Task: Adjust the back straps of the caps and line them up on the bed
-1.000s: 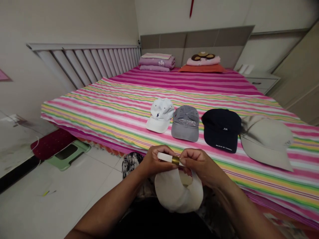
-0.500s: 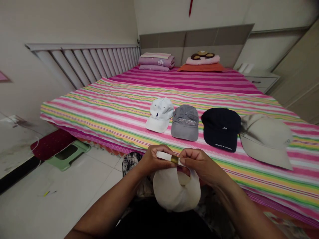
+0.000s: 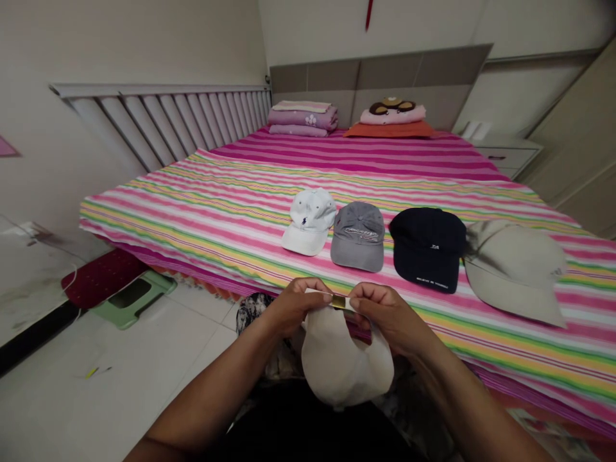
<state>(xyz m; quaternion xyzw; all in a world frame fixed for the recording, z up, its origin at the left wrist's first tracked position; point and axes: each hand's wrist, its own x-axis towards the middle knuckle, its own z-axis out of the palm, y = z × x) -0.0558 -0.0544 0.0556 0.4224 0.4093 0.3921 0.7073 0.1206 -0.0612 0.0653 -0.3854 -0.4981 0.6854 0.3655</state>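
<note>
Both hands hold a cream cap [image 3: 344,366] by its back strap over my lap, its crown hanging down. My left hand [image 3: 291,307] pinches the strap's left end. My right hand [image 3: 385,316] pinches the right end beside a small brass buckle [image 3: 338,301]. On the striped bed [image 3: 202,205] in front lie a white cap [image 3: 310,220], a grey cap [image 3: 359,235], a navy cap [image 3: 427,248] and a beige cap [image 3: 514,269] in a row.
Folded purple bedding [image 3: 302,119] and an orange pillow with a plush toy [image 3: 391,122] lie at the headboard. A green stool [image 3: 131,296] and a dark red mat [image 3: 96,279] sit on the tiled floor at left. A nightstand [image 3: 505,156] stands at right.
The hands and the cream cap have risen slightly and the strap now lies flatter between the fingers. The caps on the bed have not moved.
</note>
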